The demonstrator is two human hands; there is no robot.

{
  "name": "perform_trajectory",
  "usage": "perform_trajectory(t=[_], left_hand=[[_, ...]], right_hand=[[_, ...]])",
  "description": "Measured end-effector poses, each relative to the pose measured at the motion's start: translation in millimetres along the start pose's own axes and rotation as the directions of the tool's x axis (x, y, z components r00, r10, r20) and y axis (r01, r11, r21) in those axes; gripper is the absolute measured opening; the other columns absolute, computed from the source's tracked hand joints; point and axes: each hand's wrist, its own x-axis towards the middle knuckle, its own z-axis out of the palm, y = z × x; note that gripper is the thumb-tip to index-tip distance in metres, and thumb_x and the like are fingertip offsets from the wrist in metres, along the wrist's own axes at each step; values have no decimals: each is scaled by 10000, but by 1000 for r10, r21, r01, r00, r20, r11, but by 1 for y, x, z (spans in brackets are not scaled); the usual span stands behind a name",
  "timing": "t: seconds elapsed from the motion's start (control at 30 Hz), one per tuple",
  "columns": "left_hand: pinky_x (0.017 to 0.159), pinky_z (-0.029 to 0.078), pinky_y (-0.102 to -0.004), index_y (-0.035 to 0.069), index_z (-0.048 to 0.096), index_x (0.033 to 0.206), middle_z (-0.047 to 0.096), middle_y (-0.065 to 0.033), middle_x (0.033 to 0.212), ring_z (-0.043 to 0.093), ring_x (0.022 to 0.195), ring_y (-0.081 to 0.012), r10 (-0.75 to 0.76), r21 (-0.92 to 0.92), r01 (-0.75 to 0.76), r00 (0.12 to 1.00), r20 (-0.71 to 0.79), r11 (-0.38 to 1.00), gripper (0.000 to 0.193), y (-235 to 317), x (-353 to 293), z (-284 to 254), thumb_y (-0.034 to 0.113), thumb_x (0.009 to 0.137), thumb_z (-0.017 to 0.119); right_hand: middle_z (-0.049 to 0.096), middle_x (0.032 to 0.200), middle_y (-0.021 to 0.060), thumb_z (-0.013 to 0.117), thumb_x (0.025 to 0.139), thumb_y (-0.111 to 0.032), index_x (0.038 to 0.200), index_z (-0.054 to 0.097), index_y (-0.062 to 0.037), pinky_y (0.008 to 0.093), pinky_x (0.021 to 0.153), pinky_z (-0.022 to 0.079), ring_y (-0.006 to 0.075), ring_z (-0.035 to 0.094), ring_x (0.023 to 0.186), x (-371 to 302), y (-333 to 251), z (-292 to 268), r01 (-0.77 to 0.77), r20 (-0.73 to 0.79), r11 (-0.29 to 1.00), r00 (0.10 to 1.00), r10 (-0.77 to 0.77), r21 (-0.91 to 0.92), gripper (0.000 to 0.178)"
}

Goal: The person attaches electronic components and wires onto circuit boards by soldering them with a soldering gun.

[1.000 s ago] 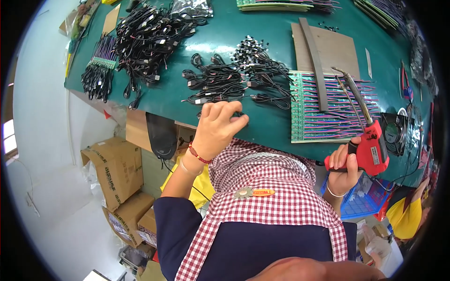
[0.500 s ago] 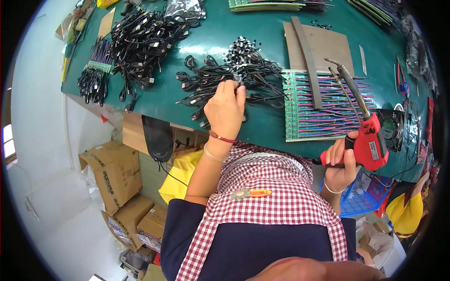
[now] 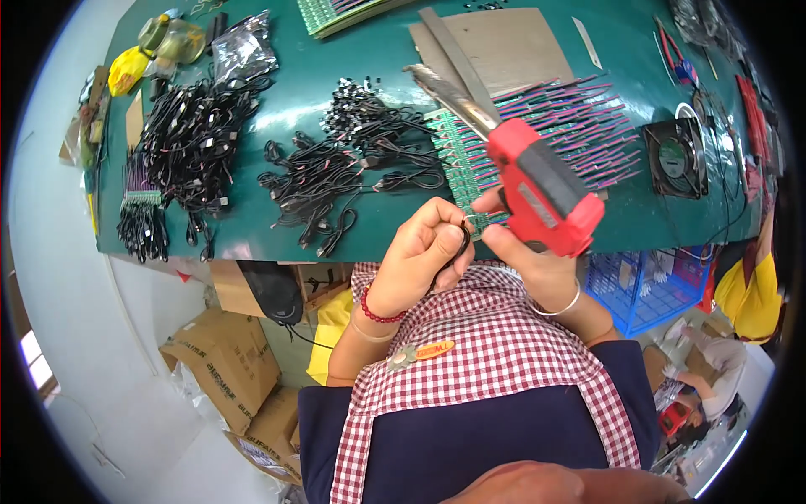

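My left hand (image 3: 409, 265) is closed on a black USB cable (image 3: 464, 241), pinching its thin wire end just off the table's front edge. Close beside it, my right hand (image 3: 544, 275) grips a red soldering gun (image 3: 550, 189) whose metal tip points away to the upper left. My right thumb and a finger reach toward the wire end; whether they touch it I cannot tell. Under the gun lies a panel of green circuit boards (image 3: 454, 155) with rows of purple, red and dark wires (image 3: 579, 126). Left of it lies a pile of black cables (image 3: 311, 181).
A bigger cable heap (image 3: 189, 139) lies at the left, near bundled boards (image 3: 141, 198). Small black-and-silver parts (image 3: 351, 105) sit behind the nearer pile. A metal bar (image 3: 457, 59) rests on brown board (image 3: 520, 46). At the right are a fan (image 3: 674, 157) and pliers (image 3: 684, 69).
My left hand has come from the cable pile toward me and rightward, bringing a cable. My right hand has moved left with the soldering gun, so both hands meet. The whole view has shifted.
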Motion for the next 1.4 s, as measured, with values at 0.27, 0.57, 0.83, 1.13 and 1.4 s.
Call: perform_trajectory(t=[0.27, 0.57, 0.83, 1.13, 1.4], left_hand=[[439, 303, -169, 8, 501, 1046, 531, -18, 671, 376, 475, -28, -97, 305, 109, 994, -52, 946, 163, -3, 3, 6, 141, 969, 447], [547, 474, -321, 30, 589, 837, 583, -100, 745, 596, 609, -235, 587, 958, -260, 797, 143, 121, 119, -8, 9, 16, 2, 737, 646], [471, 445, -266, 44, 577, 741, 562, -38, 944, 559, 568, -134, 678, 990, -26, 726, 116, -141, 99, 5, 39, -3, -5, 704, 655], [526, 502, -277, 49, 560, 732, 545, -36, 1072, 594, 798, -155, 534, 902, 50, 820, 208, -428, 105, 19, 60, -3, 57, 682, 652], [529, 487, -291, 58, 552, 740, 584, -3, 1036, 608, 690, -176, 408, 882, -65, 869, 280, -467, 80, 31, 68, -4, 64, 717, 628]], right_hand=[[617, 879, 33, 647, 817, -1, 1027, 550, 3, 228, 686, 490, 86, 594, 796, -1, 25, -11, -66, -17, 998, 998, 66, -6, 232], [596, 822, -5, 618, 819, 0, 902, 605, -9, 228, 671, 450, 68, 560, 748, -3, 29, -16, -138, -96, 990, 986, 137, -3, 85], [541, 717, 73, 600, 837, -89, 1232, 426, 28, 254, 560, 424, 128, 510, 597, -15, 29, -51, -43, -217, 992, 974, 67, 116, 447], [592, 812, 27, 650, 768, 31, 1012, 588, 1, 266, 638, 461, 102, 558, 706, -71, 64, -102, -128, -151, 991, 980, 131, 25, 253], [593, 803, 19, 667, 763, 33, 1012, 599, -1, 252, 634, 453, 94, 547, 697, -80, 66, -108, -209, -138, 976, 970, 198, -67, 260]])
